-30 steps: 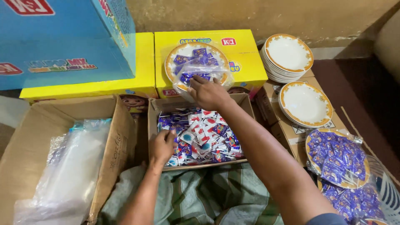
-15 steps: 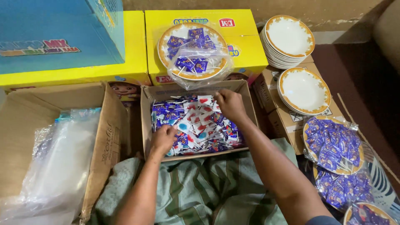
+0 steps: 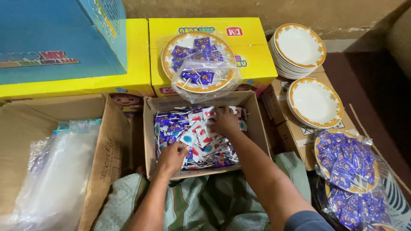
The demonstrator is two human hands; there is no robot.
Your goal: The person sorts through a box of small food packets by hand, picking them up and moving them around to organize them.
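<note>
An open cardboard box (image 3: 253, 128) in front of me holds a heap of small wrapped sweets (image 3: 199, 143) in blue, white and red. Both hands are inside it. My left hand (image 3: 171, 157) rests at the near left of the heap, fingers curled into the sweets. My right hand (image 3: 225, 122) lies palm down on the far side, fingers closing on sweets. Just beyond the box, a gold-rimmed plate of purple sweets in a clear plastic bag (image 3: 198, 64) sits on a yellow carton (image 3: 252, 55).
A stack of white gold-rimmed plates (image 3: 299, 45) and a single plate (image 3: 314, 102) sit on boxes at the right. Two bagged plates of purple sweets (image 3: 344, 161) lie nearer. At the left are a cardboard box of clear plastic bags (image 3: 51, 171) and a blue carton (image 3: 55, 38).
My right hand has drawn back from the bagged plate on the yellow carton down into the box of sweets. The left hand stayed at the near side of the heap.
</note>
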